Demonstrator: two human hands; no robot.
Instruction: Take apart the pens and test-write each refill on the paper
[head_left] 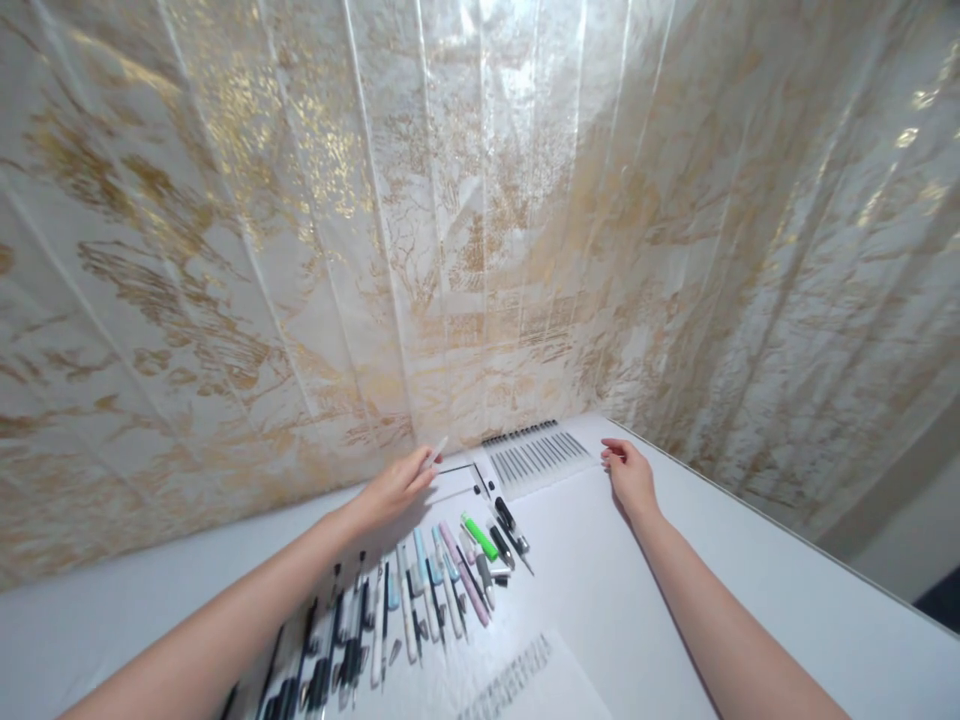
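My left hand (pixel 401 485) is raised over the far side of the table, its fingers closed on a slim, whitish, pen-like piece (pixel 435 453). Below it lies a thin dark stick (pixel 457 468) beside small black pieces (pixel 491 486). My right hand (pixel 630 475) rests near the table's right edge with loosely bent fingers, slightly apart, and nothing visible in them. Just left of it, several thin dark rods (pixel 540 455) lie in a neat row on a pale sheet. Several small black parts (pixel 521 432) line its far edge.
Taken-apart pens in black, white, blue and pink (pixel 463 575) spread across the near left, with a bright green barrel (pixel 479 536) among them. Nearer me lies a whitish sheet with small greyish pieces (pixel 514 680). A gold-patterned curtain (pixel 480 250) hangs behind the white table (pixel 600 600).
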